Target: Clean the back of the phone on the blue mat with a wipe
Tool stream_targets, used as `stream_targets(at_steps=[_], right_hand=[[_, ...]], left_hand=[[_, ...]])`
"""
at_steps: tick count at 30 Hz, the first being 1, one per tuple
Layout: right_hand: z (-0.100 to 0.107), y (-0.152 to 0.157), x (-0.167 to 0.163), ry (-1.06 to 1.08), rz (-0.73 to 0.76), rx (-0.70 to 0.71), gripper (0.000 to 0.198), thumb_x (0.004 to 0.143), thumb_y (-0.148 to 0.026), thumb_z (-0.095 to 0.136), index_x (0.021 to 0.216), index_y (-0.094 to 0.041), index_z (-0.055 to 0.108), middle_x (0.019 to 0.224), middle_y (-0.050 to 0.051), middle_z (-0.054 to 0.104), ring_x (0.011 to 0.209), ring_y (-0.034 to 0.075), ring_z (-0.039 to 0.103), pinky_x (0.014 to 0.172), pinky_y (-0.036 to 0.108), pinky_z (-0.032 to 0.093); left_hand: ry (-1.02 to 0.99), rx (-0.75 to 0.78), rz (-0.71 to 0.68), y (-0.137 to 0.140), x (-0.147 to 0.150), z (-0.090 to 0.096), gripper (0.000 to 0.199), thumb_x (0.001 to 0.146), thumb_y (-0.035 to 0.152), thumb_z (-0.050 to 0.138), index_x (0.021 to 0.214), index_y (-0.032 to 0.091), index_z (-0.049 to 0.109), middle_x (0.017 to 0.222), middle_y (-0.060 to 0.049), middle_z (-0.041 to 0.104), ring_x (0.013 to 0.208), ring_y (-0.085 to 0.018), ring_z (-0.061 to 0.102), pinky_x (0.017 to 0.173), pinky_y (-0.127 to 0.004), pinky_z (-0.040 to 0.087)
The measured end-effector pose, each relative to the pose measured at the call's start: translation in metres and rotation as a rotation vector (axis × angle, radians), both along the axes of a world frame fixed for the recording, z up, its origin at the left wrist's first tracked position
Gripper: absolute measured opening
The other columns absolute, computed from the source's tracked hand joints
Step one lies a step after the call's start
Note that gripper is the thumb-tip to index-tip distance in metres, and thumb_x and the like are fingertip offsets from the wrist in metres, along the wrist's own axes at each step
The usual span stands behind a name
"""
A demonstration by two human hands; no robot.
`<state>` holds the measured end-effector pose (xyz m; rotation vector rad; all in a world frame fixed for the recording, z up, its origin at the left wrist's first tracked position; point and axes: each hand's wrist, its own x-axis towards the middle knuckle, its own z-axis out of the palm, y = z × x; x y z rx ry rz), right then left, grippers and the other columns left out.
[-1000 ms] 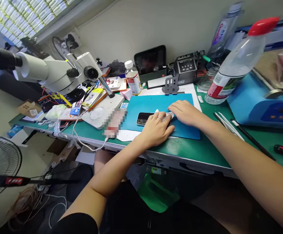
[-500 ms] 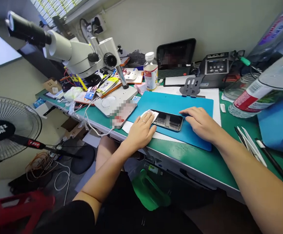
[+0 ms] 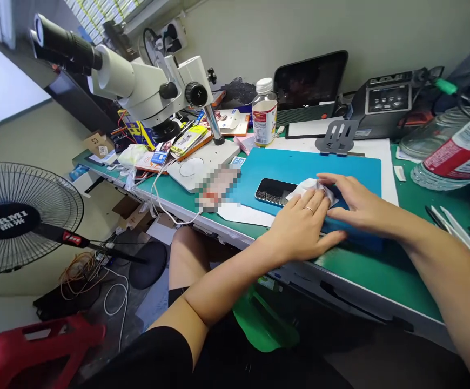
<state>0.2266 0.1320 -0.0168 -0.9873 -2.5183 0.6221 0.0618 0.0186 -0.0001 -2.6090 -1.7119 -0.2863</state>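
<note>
A dark smartphone lies flat on the blue work mat, its glossy face up. Its right part is covered by a crumpled white tissue. My left hand, a ring on one finger, presses the tissue down on the phone with fingers together and thumb held out. Close against the tissue's right side is my right hand. Its thumb and fingers are spread around the phone's right end, which is hidden. Whether these fingers touch the phone I cannot tell.
A microscope stands at the left by a partly blurred flat item. Behind the mat are a white-capped bottle, a grey stand and a control unit. Tweezers lie right; a fan stands left.
My left hand has slid the tissue from the phone's left end to its right end. My right hand is now beside it. The view has shifted slightly.
</note>
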Motion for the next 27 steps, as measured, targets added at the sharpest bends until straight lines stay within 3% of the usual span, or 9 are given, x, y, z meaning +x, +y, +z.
stream_targets(at_steps=[4, 8, 14, 21, 27], right_hand=[[0.001, -0.001, 0.002, 0.021, 0.008, -0.023, 0.085, 0.071, -0.042, 0.063, 0.151, -0.034, 0.035, 0.142, 0.008, 0.059, 0.132, 0.044, 0.05, 0.108, 0.063, 0.045], [0.008, -0.006, -0.001, 0.002, -0.015, -0.058, 0.082, 0.074, -0.04, 0.063, 0.151, -0.027, 0.038, 0.141, 0.013, 0.06, 0.13, 0.045, 0.052, 0.108, 0.06, 0.046], [0.01, -0.008, -0.003, -0.033, -0.019, -0.036, 0.077, 0.079, -0.048, 0.06, 0.151, -0.027, 0.041, 0.142, 0.013, 0.059, 0.132, 0.045, 0.049, 0.111, 0.065, 0.04], [0.007, -0.006, -0.001, -0.007, -0.041, -0.061, 0.076, 0.081, -0.057, 0.061, 0.151, -0.034, 0.041, 0.141, 0.01, 0.06, 0.133, 0.043, 0.049, 0.111, 0.066, 0.041], [0.013, -0.007, 0.0, -0.012, -0.031, -0.107, 0.074, 0.087, -0.063, 0.054, 0.153, -0.03, 0.041, 0.144, 0.01, 0.059, 0.136, 0.042, 0.048, 0.113, 0.064, 0.04]], left_hand=[[-0.001, -0.04, -0.026, 0.003, -0.029, 0.0, 0.074, 0.103, 0.061, 0.032, 0.152, 0.006, 0.036, 0.164, -0.017, 0.032, 0.154, -0.025, 0.023, 0.123, -0.038, 0.026], [0.007, -0.101, 0.044, 0.002, -0.076, 0.005, 0.066, 0.106, 0.053, 0.031, 0.153, 0.008, 0.035, 0.164, -0.017, 0.03, 0.154, -0.025, 0.021, 0.124, -0.043, 0.025], [0.02, -0.128, -0.011, -0.025, -0.124, 0.012, 0.054, 0.107, 0.037, 0.032, 0.153, 0.008, 0.037, 0.164, -0.015, 0.032, 0.154, -0.024, 0.023, 0.125, -0.041, 0.023], [0.061, -0.05, -0.06, -0.015, -0.129, 0.017, 0.046, 0.104, 0.029, 0.035, 0.144, 0.01, 0.047, 0.152, -0.015, 0.048, 0.15, -0.027, 0.03, 0.124, -0.04, 0.025], [0.092, -0.035, 0.004, 0.01, -0.125, 0.019, 0.045, 0.099, 0.021, 0.037, 0.141, 0.014, 0.051, 0.131, -0.016, 0.055, 0.127, -0.029, 0.048, 0.112, -0.042, 0.04]])
